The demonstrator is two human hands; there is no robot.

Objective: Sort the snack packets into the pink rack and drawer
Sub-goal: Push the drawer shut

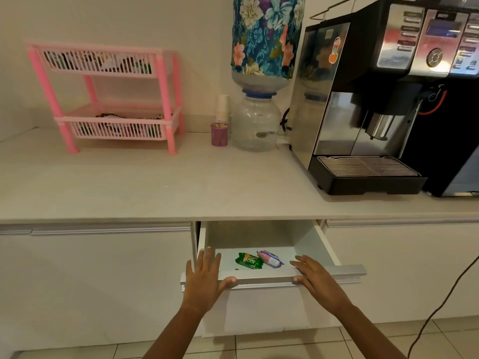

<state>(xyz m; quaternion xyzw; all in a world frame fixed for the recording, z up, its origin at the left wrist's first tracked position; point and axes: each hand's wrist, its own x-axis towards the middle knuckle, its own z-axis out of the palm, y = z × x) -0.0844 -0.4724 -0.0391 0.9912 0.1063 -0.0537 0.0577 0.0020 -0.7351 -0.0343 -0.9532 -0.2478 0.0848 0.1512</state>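
A white drawer [264, 279] stands pulled out below the counter's edge. Inside it lie a green snack packet [248, 260] and, touching it on the right, a pink and white packet [269, 258]. My left hand [204, 279] rests flat on the drawer's front rim at the left, fingers spread. My right hand [315, 277] lies flat on the rim at the right. Neither hand holds a packet. The pink rack [108, 95] sits at the back left of the counter, with several packets in both its upper and lower baskets.
On the counter [166, 187] stand a purple cup of sticks [219, 134], a stack of paper cups [222, 107], a water dispenser with a floral cover [256, 120] and a coffee machine [368, 104]. A black cable [440, 307] hangs at the right.
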